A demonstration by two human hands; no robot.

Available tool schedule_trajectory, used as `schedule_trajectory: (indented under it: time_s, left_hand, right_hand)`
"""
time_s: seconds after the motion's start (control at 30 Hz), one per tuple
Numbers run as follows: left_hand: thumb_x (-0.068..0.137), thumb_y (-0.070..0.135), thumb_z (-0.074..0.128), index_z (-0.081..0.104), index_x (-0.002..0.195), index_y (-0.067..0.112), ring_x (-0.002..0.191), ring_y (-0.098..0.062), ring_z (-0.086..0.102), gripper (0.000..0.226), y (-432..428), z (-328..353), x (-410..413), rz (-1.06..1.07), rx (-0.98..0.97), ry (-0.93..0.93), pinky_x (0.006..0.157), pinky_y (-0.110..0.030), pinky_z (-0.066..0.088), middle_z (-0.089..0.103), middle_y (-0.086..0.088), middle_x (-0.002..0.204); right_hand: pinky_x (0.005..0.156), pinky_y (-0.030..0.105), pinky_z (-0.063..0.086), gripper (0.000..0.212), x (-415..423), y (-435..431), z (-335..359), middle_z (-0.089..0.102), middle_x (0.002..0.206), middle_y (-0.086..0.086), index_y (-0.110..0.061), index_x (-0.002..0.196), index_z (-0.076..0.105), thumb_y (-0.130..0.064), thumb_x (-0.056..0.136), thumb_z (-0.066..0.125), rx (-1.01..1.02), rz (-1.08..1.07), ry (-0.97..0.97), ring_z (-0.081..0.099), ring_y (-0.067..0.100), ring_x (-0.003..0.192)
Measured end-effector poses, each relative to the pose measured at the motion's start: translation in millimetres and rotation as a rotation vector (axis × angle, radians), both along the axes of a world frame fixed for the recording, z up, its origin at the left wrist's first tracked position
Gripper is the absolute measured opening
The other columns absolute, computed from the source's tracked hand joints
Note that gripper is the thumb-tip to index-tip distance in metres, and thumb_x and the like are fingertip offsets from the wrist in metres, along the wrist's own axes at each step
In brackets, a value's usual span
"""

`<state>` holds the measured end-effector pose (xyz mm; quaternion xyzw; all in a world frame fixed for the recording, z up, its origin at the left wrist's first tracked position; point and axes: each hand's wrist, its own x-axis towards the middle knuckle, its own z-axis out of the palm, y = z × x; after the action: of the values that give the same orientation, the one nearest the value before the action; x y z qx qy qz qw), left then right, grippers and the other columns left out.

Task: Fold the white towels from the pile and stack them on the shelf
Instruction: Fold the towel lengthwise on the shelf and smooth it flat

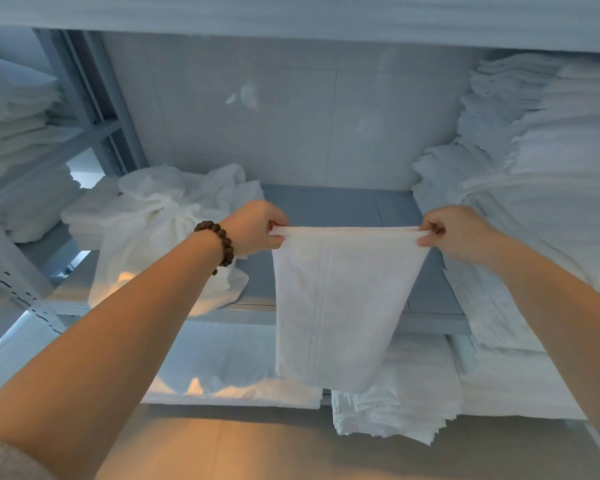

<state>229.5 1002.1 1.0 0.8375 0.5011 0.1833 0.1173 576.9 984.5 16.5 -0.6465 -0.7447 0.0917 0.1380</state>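
The left hand (257, 228) and the right hand (454, 233) each pinch a top corner of a white towel (343, 306), fingers curled round its folded edge; it hangs doubled in front of the grey shelf (326, 206); a crumpled pile (167, 216) lies on the shelf's left; folded stacks (534, 174) rise on the right; a beaded bracelet (220, 242) circles the left wrist.

Bead bracelet (226, 242): dark brown round beads, strung in a single ring.
Back wall (291, 109): pale glossy tiles, with faint reflections near the middle.
Slotted upright (11, 282): light grey metal with a row of slots, at the near left corner of the shelf (326, 206).
Rear upright (84, 84): grey post at the far left corner.
Neighbouring rack (66, 150): beyond the left edge, holds folded linen (14, 105) on two levels.
Floor (257, 445): smooth, lit warm orange, below the front edge.
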Motion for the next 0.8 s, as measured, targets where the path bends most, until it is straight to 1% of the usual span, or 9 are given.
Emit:
schedule_trajectory:
  time_s: [0.17, 0.23, 0.33, 0.43, 0.53, 0.6, 0.67, 0.73, 0.8]
  left_hand:
    - [0.081, 0.019, 0.069, 0.069, 0.090, 0.017, 0.074, -0.002, 0.054, 0.009, -5.3, 24.6, -13.7, -0.029, -0.008, -0.082, 0.072, -0.021, 0.043, 0.065, 0.002, 0.091]
    - [0.082, 0.021, 0.069, 0.067, 0.085, 0.022, 0.079, -0.002, 0.059, 0.004, -12.1, 35.4, -20.0, -0.066, -0.129, -0.140, 0.076, -0.022, 0.046, 0.067, 0.004, 0.090]
    - [0.080, 0.021, 0.068, 0.070, 0.087, 0.019, 0.081, -0.016, 0.066, 0.007, -21.6, 41.0, -29.7, -0.174, -0.380, -0.194, 0.080, -0.028, 0.050, 0.072, -0.002, 0.088]
    - [0.086, 0.009, 0.065, 0.069, 0.089, 0.012, 0.083, -0.028, 0.068, 0.006, -24.1, 35.3, -35.5, -0.227, -0.636, -0.324, 0.077, -0.033, 0.057, 0.073, -0.012, 0.090]
    - [0.086, 0.009, 0.064, 0.070, 0.085, 0.017, 0.084, -0.025, 0.069, 0.010, -17.9, 25.1, -33.9, -0.227, -0.733, -0.354, 0.071, -0.035, 0.059, 0.073, -0.011, 0.091]
    - [0.086, 0.013, 0.065, 0.070, 0.085, 0.016, 0.086, -0.026, 0.069, 0.005, -8.1, 18.1, -30.5, -0.187, -0.751, -0.356, 0.073, -0.040, 0.059, 0.072, -0.012, 0.091]
    - [0.086, 0.013, 0.065, 0.064, 0.085, 0.009, 0.086, -0.032, 0.068, 0.004, 4.5, 14.4, -24.8, -0.095, -0.717, -0.376, 0.081, -0.049, 0.055, 0.061, -0.016, 0.086]
    - [0.087, 0.012, 0.063, 0.056, 0.084, 0.008, 0.079, -0.031, 0.070, 0.009, 16.3, 22.9, -17.9, 0.015, -0.571, -0.363, 0.088, -0.052, 0.051, 0.046, -0.013, 0.080]
    - [0.088, 0.007, 0.062, 0.052, 0.081, 0.010, 0.066, -0.022, 0.067, 0.013, 28.5, 51.7, -10.0, 0.064, -0.377, -0.444, 0.081, -0.046, 0.055, 0.042, -0.009, 0.073]
  right_hand:
    - [0.070, 0.032, 0.043, 0.014, -2.6, -13.1, 31.8, 0.065, 0.077, 0.009, -0.014, 0.074, 0.063, -0.014, 0.075, 0.076, -0.058, 0.026, 0.051, 0.057, 0.022, 0.074]
    - [0.070, 0.032, 0.045, 0.015, 1.1, -20.7, 45.5, 0.068, 0.073, 0.010, -0.015, 0.073, 0.063, -0.014, 0.073, 0.078, -0.118, 0.063, 0.104, 0.058, 0.020, 0.069]
    - [0.065, 0.030, 0.040, 0.020, 6.8, -33.5, 54.6, 0.068, 0.062, 0.002, -0.020, 0.079, 0.061, -0.015, 0.072, 0.079, -0.251, 0.165, 0.184, 0.053, 0.016, 0.061]
    - [0.074, 0.032, 0.045, 0.025, 9.9, -40.4, 53.5, 0.074, 0.077, 0.002, -0.027, 0.095, 0.066, -0.020, 0.074, 0.078, -0.357, 0.205, 0.180, 0.064, 0.017, 0.070]
    - [0.080, 0.032, 0.051, 0.010, 7.0, -34.3, 48.0, 0.075, 0.080, -0.004, -0.023, 0.086, 0.073, -0.021, 0.076, 0.076, -0.380, 0.228, 0.082, 0.069, 0.015, 0.080]
    - [0.068, 0.026, 0.050, 0.003, 0.7, -25.3, 40.7, 0.072, 0.072, -0.002, -0.019, 0.080, 0.071, -0.017, 0.080, 0.072, -0.361, 0.167, 0.057, 0.068, 0.015, 0.072]
    - [0.056, 0.027, 0.050, 0.005, -8.0, -14.7, 34.8, 0.069, 0.069, 0.003, -0.012, 0.082, 0.064, -0.010, 0.086, 0.065, -0.339, 0.062, 0.106, 0.069, 0.019, 0.065]
    - [0.056, 0.035, 0.055, 0.001, -16.7, -5.3, 39.8, 0.064, 0.078, 0.014, -0.006, 0.091, 0.057, -0.005, 0.091, 0.057, -0.284, -0.070, 0.282, 0.070, 0.030, 0.066]
    - [0.050, 0.034, 0.056, 0.008, -21.2, 6.9, 62.8, 0.056, 0.089, 0.018, -0.007, 0.098, 0.052, -0.002, 0.093, 0.053, -0.162, -0.160, 0.536, 0.068, 0.027, 0.055]
